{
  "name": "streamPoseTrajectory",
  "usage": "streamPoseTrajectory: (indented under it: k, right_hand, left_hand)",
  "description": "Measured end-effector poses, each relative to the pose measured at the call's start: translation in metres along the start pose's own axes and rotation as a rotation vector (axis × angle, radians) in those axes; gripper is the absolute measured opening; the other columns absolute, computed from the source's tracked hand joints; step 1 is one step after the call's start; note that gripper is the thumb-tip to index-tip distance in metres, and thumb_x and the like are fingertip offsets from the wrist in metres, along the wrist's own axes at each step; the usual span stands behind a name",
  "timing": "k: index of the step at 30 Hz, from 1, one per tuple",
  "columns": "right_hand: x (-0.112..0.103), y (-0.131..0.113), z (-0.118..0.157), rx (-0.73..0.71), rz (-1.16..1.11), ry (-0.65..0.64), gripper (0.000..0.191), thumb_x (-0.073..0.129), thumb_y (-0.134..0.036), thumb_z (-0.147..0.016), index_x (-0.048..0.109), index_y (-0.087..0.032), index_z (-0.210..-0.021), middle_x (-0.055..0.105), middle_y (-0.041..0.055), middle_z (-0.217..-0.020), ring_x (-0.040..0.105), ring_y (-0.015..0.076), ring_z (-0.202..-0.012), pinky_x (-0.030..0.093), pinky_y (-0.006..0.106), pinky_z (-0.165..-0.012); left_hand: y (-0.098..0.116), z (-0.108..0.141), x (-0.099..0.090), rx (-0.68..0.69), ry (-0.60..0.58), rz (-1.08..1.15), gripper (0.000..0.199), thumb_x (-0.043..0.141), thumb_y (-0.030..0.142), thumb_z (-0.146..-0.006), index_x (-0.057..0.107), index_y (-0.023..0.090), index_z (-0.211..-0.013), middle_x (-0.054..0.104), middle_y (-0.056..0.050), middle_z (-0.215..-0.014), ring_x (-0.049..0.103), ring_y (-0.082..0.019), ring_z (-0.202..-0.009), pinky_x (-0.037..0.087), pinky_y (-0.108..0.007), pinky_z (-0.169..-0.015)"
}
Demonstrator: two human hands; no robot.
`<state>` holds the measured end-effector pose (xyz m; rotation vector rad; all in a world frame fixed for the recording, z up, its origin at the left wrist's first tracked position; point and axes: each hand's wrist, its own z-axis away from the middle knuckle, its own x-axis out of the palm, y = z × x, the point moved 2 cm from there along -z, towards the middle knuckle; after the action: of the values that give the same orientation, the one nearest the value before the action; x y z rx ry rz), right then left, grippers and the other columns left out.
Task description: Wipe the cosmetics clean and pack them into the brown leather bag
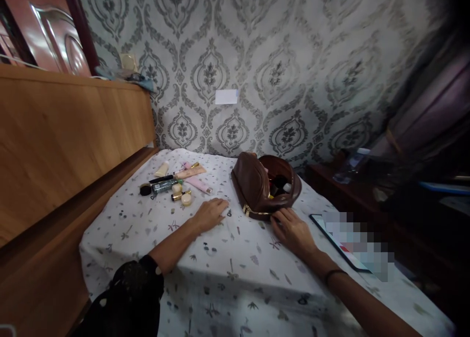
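Note:
A brown leather cosmetic bag (250, 184) sits on the patterned cloth with its top gaping. Inside it are several small items, mostly in shadow. My right hand (293, 231) is at the bag's near edge, its fingers bent against the zipped rim. Left of the bag, my left hand (211, 214) rests palm down on the cloth, fingers stretched toward the bag and holding nothing. Beyond it lies a group of cosmetics: a pink tube (199, 185), a clear bottle (164, 186), a cream tube (162, 169), a round black container (145, 189) and small cream-lidded jars (186, 199).
A tablet-like device (341, 244), partly pixelated, lies right of my right hand. Wooden furniture (73, 141) borders the left side. The papered wall (209, 72) stands behind. On the dark surface at the right is a clear plastic bottle (352, 165).

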<state>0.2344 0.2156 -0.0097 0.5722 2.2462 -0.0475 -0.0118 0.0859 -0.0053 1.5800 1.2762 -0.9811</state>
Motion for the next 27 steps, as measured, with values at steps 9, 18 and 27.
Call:
streamPoseTrajectory:
  k: [9,18,27]
  right_hand:
    - [-0.006,-0.002,-0.001,-0.048,-0.014,-0.027,0.027,0.045,-0.024,-0.097,0.058,-0.018,-0.074,0.06,0.0076,-0.078,0.055,0.0199,-0.077,0.045,0.03,-0.065]
    - [-0.008,0.0,-0.004,-0.041,-0.096,0.01,0.024,0.048,-0.021,-0.096,0.06,-0.017,-0.075,0.061,0.0074,-0.079,0.057,0.0192,-0.077,0.049,0.031,-0.068]
    - [-0.008,0.003,-0.005,-0.059,-0.13,0.037,0.018,0.05,-0.018,-0.094,0.061,-0.018,-0.079,0.062,0.0071,-0.081,0.059,0.0195,-0.079,0.052,0.032,-0.071]
  left_hand:
    - [-0.092,-0.032,-0.041,-0.394,0.103,-0.078,0.026,0.05,0.022,-0.097,0.056,0.016,-0.121,0.063,-0.011,-0.122,0.06,-0.022,-0.111,0.05,-0.039,-0.095]
    - [-0.201,-0.055,-0.043,-0.504,-0.066,-0.044,0.034,0.06,0.035,-0.094,0.059,0.016,-0.122,0.062,-0.009,-0.122,0.063,-0.022,-0.105,0.055,-0.044,-0.088]
    - [-0.256,-0.053,-0.066,-0.544,0.218,0.233,0.03,0.053,0.027,-0.088,0.063,0.013,-0.113,0.07,-0.006,-0.096,0.063,-0.023,-0.094,0.051,-0.034,-0.085]
